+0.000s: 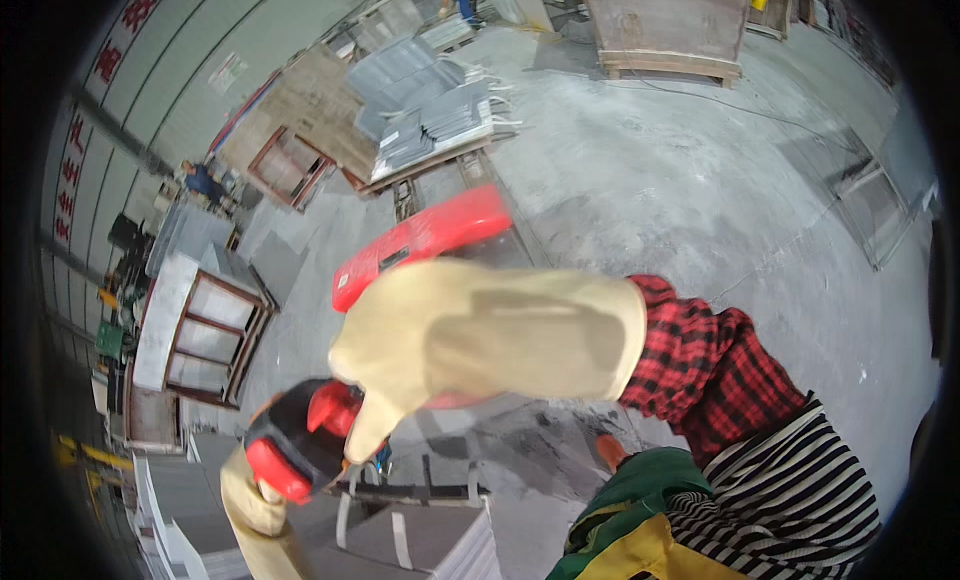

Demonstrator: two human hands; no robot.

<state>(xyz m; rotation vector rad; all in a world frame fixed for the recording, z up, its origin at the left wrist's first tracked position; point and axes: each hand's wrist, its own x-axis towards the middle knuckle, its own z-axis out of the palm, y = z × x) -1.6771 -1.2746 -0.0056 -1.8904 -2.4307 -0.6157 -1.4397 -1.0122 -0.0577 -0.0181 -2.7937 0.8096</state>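
My right hand point(430, 325), in a cream work glove, reaches across the middle from the right. It is closed around a bulky red-and-black device point(425, 240) whose exact kind I cannot make out. A long red part of it sticks out beyond the glove, and more red shows under the palm. My gloved left hand point(255, 500) is at the lower left, against the device's rounded black end with red pieces. The left fingers appear wrapped behind that end and are partly hidden. Motion blurs both gloves.
Below the hands stands a rack point(410, 495) with grey panels. Stacked grey panels point(430, 130) lie on a pallet ahead, near brown-framed units point(215, 335) at the left. A large box point(665, 25) stands at the far side. A person point(203, 183) is at far left, another point(460, 0) at the top.
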